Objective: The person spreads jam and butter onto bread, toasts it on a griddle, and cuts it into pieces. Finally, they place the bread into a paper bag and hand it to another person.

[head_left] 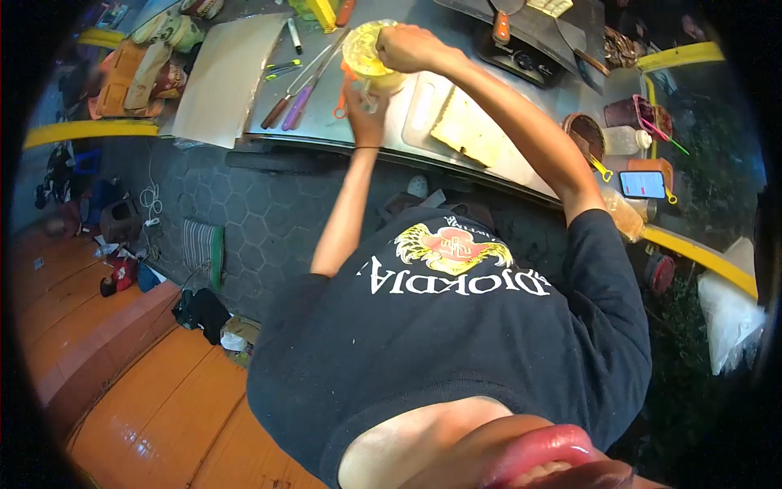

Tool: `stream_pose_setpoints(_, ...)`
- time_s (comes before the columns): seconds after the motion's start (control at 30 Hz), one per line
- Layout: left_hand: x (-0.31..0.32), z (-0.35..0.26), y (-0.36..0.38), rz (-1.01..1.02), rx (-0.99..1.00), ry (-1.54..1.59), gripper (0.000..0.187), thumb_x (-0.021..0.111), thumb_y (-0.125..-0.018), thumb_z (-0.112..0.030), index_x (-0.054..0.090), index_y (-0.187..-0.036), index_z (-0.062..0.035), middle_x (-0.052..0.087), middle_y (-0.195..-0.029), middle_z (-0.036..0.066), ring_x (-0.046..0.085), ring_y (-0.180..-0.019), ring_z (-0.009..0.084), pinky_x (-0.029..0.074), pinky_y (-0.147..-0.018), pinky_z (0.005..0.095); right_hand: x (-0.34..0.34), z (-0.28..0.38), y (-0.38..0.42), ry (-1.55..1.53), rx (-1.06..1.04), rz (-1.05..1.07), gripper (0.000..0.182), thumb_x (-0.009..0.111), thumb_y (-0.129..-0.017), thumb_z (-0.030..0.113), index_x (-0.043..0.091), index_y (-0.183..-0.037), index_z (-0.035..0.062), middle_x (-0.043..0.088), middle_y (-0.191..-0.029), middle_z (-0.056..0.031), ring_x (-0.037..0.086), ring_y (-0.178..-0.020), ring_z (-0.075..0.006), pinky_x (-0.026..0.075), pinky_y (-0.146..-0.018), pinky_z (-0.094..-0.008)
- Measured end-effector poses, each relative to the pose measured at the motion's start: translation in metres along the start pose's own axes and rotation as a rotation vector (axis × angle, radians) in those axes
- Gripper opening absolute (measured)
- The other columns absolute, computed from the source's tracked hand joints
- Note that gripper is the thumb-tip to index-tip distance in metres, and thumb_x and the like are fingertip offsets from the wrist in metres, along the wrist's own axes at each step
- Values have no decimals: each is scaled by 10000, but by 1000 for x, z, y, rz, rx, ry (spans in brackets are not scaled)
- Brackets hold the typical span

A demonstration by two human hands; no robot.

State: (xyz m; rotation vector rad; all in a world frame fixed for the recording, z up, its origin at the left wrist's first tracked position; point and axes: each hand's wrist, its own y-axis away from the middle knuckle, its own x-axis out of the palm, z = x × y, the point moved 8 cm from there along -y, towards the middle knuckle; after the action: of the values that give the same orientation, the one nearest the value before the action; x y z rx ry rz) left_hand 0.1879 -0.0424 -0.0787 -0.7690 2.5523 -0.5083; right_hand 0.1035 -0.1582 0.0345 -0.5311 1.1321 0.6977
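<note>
A clear jug (pixel 391 81) with a yellow rim and pale yellow contents stands near the table's front edge. My left hand (pixel 365 118) is wrapped round its near side, by the handle. Over the jug's opening, my right hand (pixel 407 49) is closed, and what it grips is hidden. An orange-handled tool (pixel 340 102) lies just left of my left hand. To the right of the jug, a slab of bread-like food (pixel 472 130) rests on a white board (pixel 419 106).
Tongs (pixel 289 94), a purple-handled tool (pixel 301 102) and a brown board (pixel 224 77) are at the left. A black stove (pixel 521 61) with a griddle stands at the back right. A phone (pixel 643 184), a white bottle (pixel 623 140) and tubs sit at the right end.
</note>
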Motion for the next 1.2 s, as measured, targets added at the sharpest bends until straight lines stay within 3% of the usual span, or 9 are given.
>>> stream_pose_setpoints(0.1, 16, -2, 5, -9, -250, 63, 861, 752, -775, -86, 223, -1453, -47, 534, -729, 48, 497, -617, 141, 425, -596, 295, 19, -4, 3, -396, 258, 218, 246, 590, -818, 209, 726, -913, 27, 635, -682, -129, 624, -601, -234, 546, -586, -402)
stream_pose_setpoints(0.2, 16, 2, 5, -42, -243, 22, 873, 746, -774, -81, 205, -1458, -41, 531, -683, 60, 502, -611, 157, 435, -607, 320, 25, -31, 15, -690, 417, 196, 219, 628, -817, 199, 723, -875, 10, 488, -576, -22, 476, -516, -126, 493, -509, -319)
stream_pose_setpoints(0.33, 9, -15, -2, -16, -144, 136, 844, 747, -761, -58, 266, -1454, -53, 564, -1058, 107, 540, -834, 185, 451, -778, 315, 8, -72, 80, -1178, 447, 126, 223, 609, -916, 248, 685, -940, 39, 358, -565, 59, 336, -496, -66, 394, -480, -266)
stream_pose_setpoints(0.53, 2, 44, 75, 180, -453, 181, 729, 773, -790, -143, 370, -1391, -55, 537, -1230, 143, 555, -1074, 262, 446, -906, 388, 16, -135, 288, -1038, 737, -331, 305, 597, -942, 276, 689, -1088, 24, 443, -604, 57, 431, -531, -45, 397, -445, -246)
stream_pose_setpoints(0.67, 59, -35, 93, 626, -91, 81, 913, 836, -713, -234, 317, -1438, -37, 484, -1345, 161, 497, -1189, 280, 422, -965, 400, 68, -164, 356, -902, 958, -620, 280, 606, -940, 219, 695, -1080, -5, 526, -646, 10, 486, -572, -62, 412, -476, -260)
stream_pose_setpoints(0.73, 85, -52, 96, 690, 107, -25, 1023, 854, -681, -276, 251, -1465, -17, 484, -1338, 172, 484, -1184, 318, 380, -995, 428, 35, -130, 339, -474, 578, -934, 244, 595, -942, 184, 693, -1109, 35, 566, -671, -57, 529, -597, -133, 441, -559, -301)
stream_pose_setpoints(0.87, 99, -47, 98, 692, 128, -106, 1094, 867, -652, -323, 218, -1473, -2, 487, -1327, 177, 482, -1151, 338, 348, -1004, 437, 70, -95, 330, -215, 547, -548, 350, 590, -906, 107, 628, -1250, 159, 485, -715, -135, 531, -643, -316, 430, -618, -408)
stream_pose_setpoints(1.03, 100, -47, 97, 679, 145, -121, 1143, 881, -616, -383, 224, -1471, -2, 490, -1316, 171, 470, -1151, 330, 343, -997, 440, 75, -96, 360, -724, 632, -528, 248, 574, -958, 150, 674, -1122, -7, 713, -1022, -145, 659, -921, -166, 499, -814, -298)
stream_pose_setpoints(1.2, 102, -46, 96, 667, 152, -120, 1166, 882, -620, -396, 200, -1483, -8, 487, -1318, 156, 457, -1160, 311, 333, -1009, 437, 68, -153, 338, -752, 658, -698, 276, 573, -967, 186, 667, -1147, 0, 724, -970, -100, 604, -889, -89, 480, -802, -264)
